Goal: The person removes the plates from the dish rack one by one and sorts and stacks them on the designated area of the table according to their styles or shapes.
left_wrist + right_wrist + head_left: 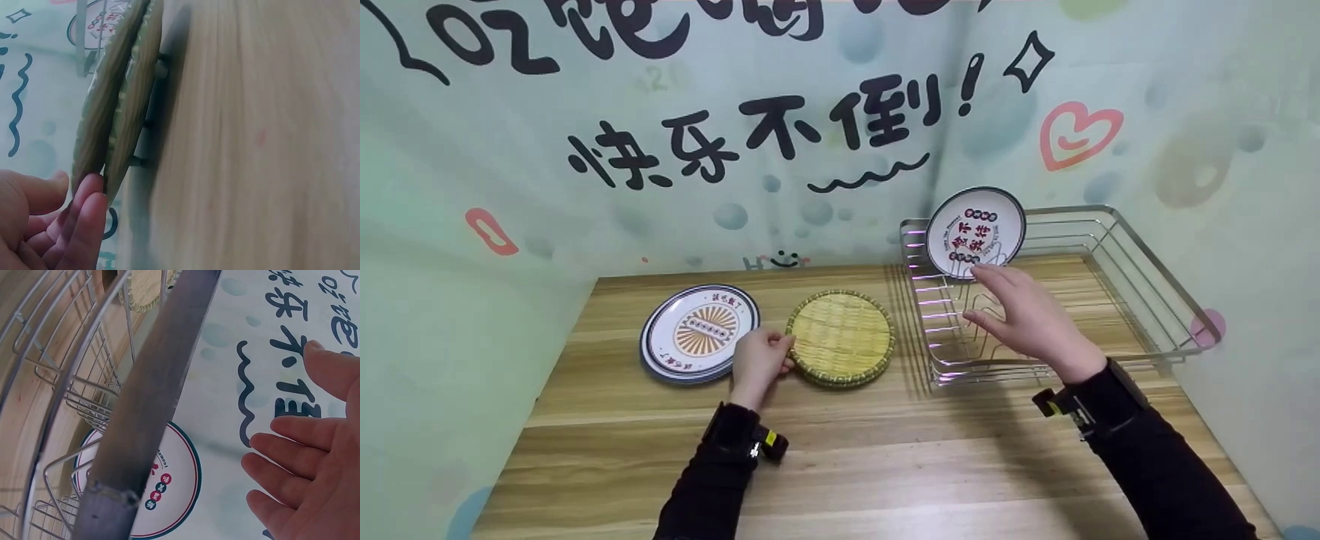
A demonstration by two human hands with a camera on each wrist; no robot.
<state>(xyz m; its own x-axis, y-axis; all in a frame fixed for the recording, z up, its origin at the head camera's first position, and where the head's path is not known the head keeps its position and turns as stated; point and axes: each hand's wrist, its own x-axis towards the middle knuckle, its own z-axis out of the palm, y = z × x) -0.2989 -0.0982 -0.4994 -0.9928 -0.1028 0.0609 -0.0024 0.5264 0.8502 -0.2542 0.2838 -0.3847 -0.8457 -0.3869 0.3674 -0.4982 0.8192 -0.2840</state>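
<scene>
My left hand (757, 364) pinches the near-left rim of a round woven bamboo tray (840, 334). In the left wrist view, the thumb lies above the upper tray (98, 118) and the fingers reach under its edge. A second tray (132, 107) sits right beneath it, with small dark stubs on its underside. On the right, a white plate (975, 225) with a dark rim and red lettering stands upright in the wire dish rack (1166, 277). My right hand (1035, 319) hovers over the rack, fingers extended and holding nothing; the right wrist view shows it apart from the plate.
White plates with an orange sunburst design (705, 334) lie stacked left of my left hand. The rack's metal sides rise at the right of the wooden table (870, 465). A printed cloth backdrop (825, 217) closes off the back.
</scene>
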